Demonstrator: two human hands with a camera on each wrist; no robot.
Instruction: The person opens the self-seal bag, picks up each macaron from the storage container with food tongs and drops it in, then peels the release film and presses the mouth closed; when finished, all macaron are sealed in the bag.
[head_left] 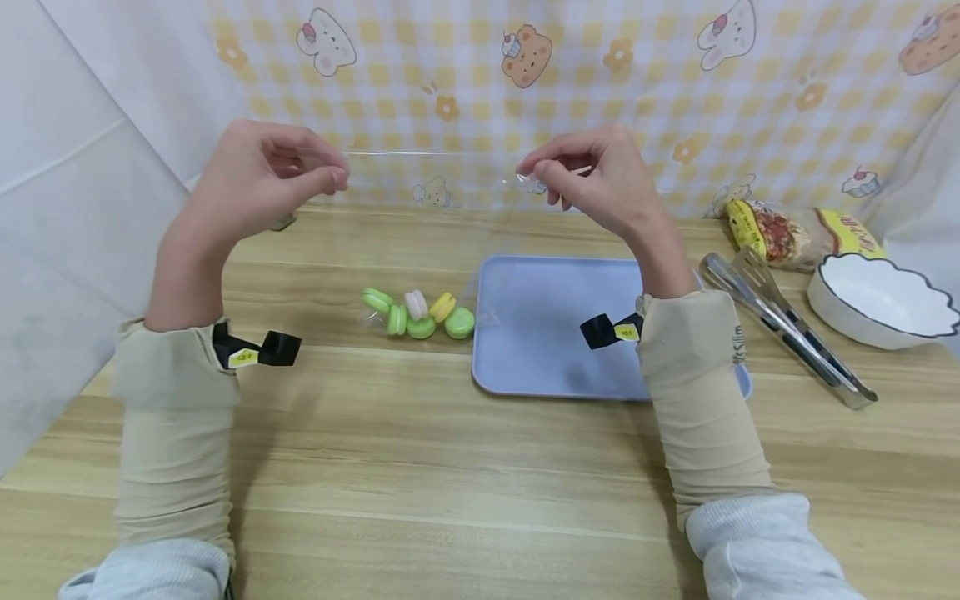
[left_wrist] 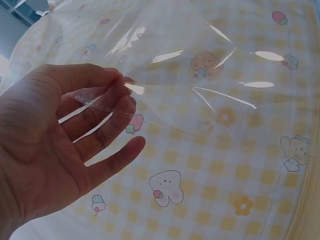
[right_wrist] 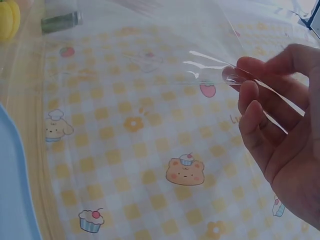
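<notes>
A clear plastic bag (left_wrist: 165, 107) is stretched between the two raised hands, its top edge level. My left hand (head_left: 258, 171) pinches one corner between thumb and forefinger; in the left wrist view the other fingers are loosely bent behind the film. The opposite corner is pinched by my right hand (head_left: 588, 171), where the plastic crinkles at the fingertips. Several green, yellow and pale pink macarons (head_left: 422, 327) lie bunched at the lower end of the film, beside the blue tray (head_left: 555, 333). Whether they are inside the bag or behind it, I cannot tell.
On the right are metal tongs (head_left: 795, 333), a white scalloped bowl (head_left: 862, 312) and a yellow-labelled food packet (head_left: 798, 233). A checked curtain (head_left: 465, 75) hangs behind the wooden table (head_left: 450, 475). Partly behind the left hand is a small greenish object (head_left: 283, 222).
</notes>
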